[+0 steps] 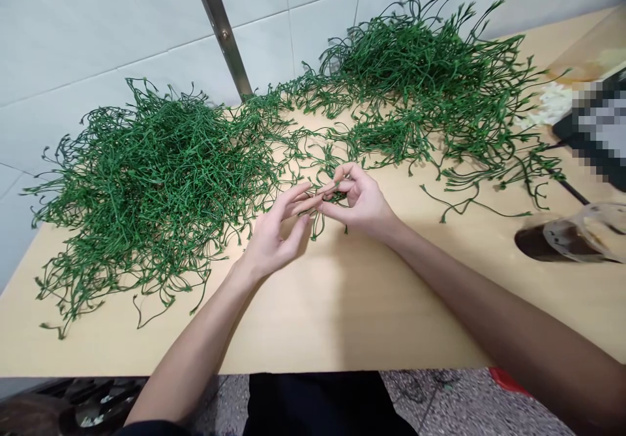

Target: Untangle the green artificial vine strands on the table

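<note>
Over the middle of the table, my left hand (276, 234) is held palm inward with its fingers stretched toward my right hand and its thumb apart. My right hand (364, 204) has bent fingers and a thumb reaching toward the left fingertips; the two hands meet there. Thin green plastic stems (337, 195) with small forked tips show between and just behind the right fingers. Whether they are gripped or lie on the table beyond cannot be made out. A large tangled pile of green stems (161, 169) lies left of my left hand.
Another heap of green stems (405, 64) lies at the back right against the tiled wall (317, 12). A clear cup with dark drink (562, 237) is at the right of the wooden table (293, 332), near a pixelated dark-edged device (594, 130) and white pieces (552, 102).
</note>
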Demonstrator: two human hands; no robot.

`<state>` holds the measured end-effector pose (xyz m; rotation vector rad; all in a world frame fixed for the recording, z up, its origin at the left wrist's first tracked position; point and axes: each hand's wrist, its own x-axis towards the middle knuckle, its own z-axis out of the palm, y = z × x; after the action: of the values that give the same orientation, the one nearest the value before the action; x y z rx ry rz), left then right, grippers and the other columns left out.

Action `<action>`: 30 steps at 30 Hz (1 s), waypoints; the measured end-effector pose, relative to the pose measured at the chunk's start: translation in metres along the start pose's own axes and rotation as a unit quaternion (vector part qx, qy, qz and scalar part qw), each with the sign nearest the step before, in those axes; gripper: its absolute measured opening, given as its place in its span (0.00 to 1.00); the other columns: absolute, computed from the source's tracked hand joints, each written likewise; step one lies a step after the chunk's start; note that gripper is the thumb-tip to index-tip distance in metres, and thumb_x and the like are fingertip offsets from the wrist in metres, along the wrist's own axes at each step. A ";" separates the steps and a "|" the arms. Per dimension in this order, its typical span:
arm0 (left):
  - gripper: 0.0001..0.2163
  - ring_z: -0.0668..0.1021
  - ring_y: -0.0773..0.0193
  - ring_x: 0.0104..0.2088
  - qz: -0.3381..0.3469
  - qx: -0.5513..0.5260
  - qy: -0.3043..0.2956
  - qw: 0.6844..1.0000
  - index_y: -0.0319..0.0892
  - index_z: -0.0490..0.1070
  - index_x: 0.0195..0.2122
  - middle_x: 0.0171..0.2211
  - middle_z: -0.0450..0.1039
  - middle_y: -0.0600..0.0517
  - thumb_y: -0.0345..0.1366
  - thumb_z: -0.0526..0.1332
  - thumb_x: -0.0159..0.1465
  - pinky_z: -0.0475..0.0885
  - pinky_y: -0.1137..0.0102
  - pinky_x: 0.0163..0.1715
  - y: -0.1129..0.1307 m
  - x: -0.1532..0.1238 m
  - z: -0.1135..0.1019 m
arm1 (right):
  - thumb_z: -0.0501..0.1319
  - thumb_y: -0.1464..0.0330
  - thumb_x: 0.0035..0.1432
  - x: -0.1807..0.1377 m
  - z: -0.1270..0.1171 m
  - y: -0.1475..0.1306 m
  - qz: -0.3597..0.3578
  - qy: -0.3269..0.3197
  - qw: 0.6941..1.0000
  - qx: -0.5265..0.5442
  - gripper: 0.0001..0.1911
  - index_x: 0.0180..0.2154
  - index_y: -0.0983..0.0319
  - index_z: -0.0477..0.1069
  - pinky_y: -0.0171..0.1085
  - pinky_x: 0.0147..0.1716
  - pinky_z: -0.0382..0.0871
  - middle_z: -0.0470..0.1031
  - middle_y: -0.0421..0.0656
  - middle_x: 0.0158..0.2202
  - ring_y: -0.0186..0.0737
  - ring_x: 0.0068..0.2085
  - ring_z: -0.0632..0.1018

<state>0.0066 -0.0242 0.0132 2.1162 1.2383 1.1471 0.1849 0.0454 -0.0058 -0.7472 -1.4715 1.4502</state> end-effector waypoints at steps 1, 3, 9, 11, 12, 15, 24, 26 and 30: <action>0.21 0.77 0.58 0.56 0.007 0.020 0.006 1.000 0.46 0.56 0.62 0.53 0.77 0.43 0.31 0.56 0.69 0.74 0.60 0.56 0.000 0.001 0.000 | 0.73 0.63 0.44 0.000 0.000 0.000 0.000 0.002 1.000 -0.005 0.28 0.37 0.56 0.55 0.40 0.40 0.70 0.77 0.37 0.30 0.38 0.36 0.78; 0.20 0.79 0.60 0.53 0.020 0.062 0.013 0.998 0.45 0.57 0.61 0.54 0.75 0.43 0.31 0.56 0.68 0.76 0.63 0.53 0.000 0.002 -0.001 | 0.73 0.62 0.44 0.001 0.000 0.001 -0.004 0.006 1.000 -0.016 0.30 0.39 0.55 0.54 0.41 0.42 0.70 0.77 0.36 0.29 0.39 0.37 0.79; 0.17 0.81 0.63 0.45 0.067 0.166 0.027 0.984 0.44 0.62 0.56 0.47 0.78 0.46 0.29 0.59 0.67 0.77 0.68 0.45 -0.001 0.003 0.000 | 0.73 0.63 0.44 -0.001 0.001 -0.002 -0.003 -0.004 0.999 -0.034 0.30 0.40 0.55 0.54 0.41 0.42 0.70 0.77 0.36 0.29 0.42 0.39 0.79; 0.16 0.81 0.63 0.43 0.077 0.181 0.035 0.980 0.43 0.62 0.54 0.45 0.78 0.46 0.29 0.60 0.66 0.77 0.69 0.44 -0.001 0.002 0.001 | 0.72 0.65 0.46 -0.002 0.001 -0.002 -0.003 -0.012 0.999 -0.038 0.28 0.41 0.55 0.54 0.41 0.42 0.69 0.77 0.36 0.29 0.42 0.39 0.80; 0.16 0.81 0.63 0.42 0.075 0.181 0.040 0.980 0.43 0.62 0.53 0.43 0.78 0.47 0.30 0.61 0.66 0.77 0.69 0.42 -0.001 0.001 0.002 | 0.71 0.66 0.47 -0.002 0.002 -0.002 -0.006 -0.015 0.999 -0.041 0.27 0.41 0.56 0.54 0.41 0.42 0.69 0.77 0.36 0.29 0.42 0.39 0.80; 0.12 0.81 0.66 0.36 0.039 0.167 0.063 0.983 0.43 0.62 0.47 0.38 0.76 0.50 0.33 0.62 0.65 0.75 0.73 0.35 -0.001 -0.001 0.005 | 0.69 0.69 0.48 -0.004 0.001 -0.001 -0.014 -0.029 0.998 -0.058 0.25 0.41 0.56 0.54 0.41 0.42 0.68 0.78 0.36 0.29 0.41 0.39 0.80; 0.02 0.79 0.68 0.31 0.031 0.163 0.091 0.982 0.42 0.67 0.36 0.31 0.76 0.53 0.31 0.58 0.68 0.74 0.75 0.32 -0.001 0.001 0.005 | 0.70 0.69 0.49 -0.004 0.000 -0.001 -0.018 -0.060 0.996 -0.062 0.25 0.41 0.56 0.56 0.42 0.45 0.66 0.79 0.37 0.30 0.40 0.36 0.79; 0.03 0.80 0.67 0.33 0.037 0.167 0.085 0.982 0.41 0.69 0.39 0.34 0.79 0.50 0.31 0.57 0.68 0.75 0.73 0.35 0.000 0.002 0.005 | 0.70 0.67 0.48 -0.003 0.000 -0.002 -0.011 -0.062 0.997 -0.052 0.25 0.41 0.56 0.56 0.43 0.44 0.67 0.78 0.37 0.30 0.39 0.35 0.78; 0.05 0.79 0.65 0.35 0.061 0.190 0.068 0.978 0.40 0.72 0.42 0.36 0.80 0.48 0.30 0.58 0.67 0.76 0.70 0.38 0.001 0.003 0.003 | 0.71 0.65 0.47 -0.002 -0.001 -0.004 0.000 -0.055 0.998 -0.033 0.26 0.40 0.56 0.56 0.41 0.40 0.68 0.78 0.37 0.29 0.39 0.35 0.78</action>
<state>0.0106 -0.0220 0.0134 2.4550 1.5082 1.2002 0.1875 0.0436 -0.0028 -0.7168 -1.6107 1.4679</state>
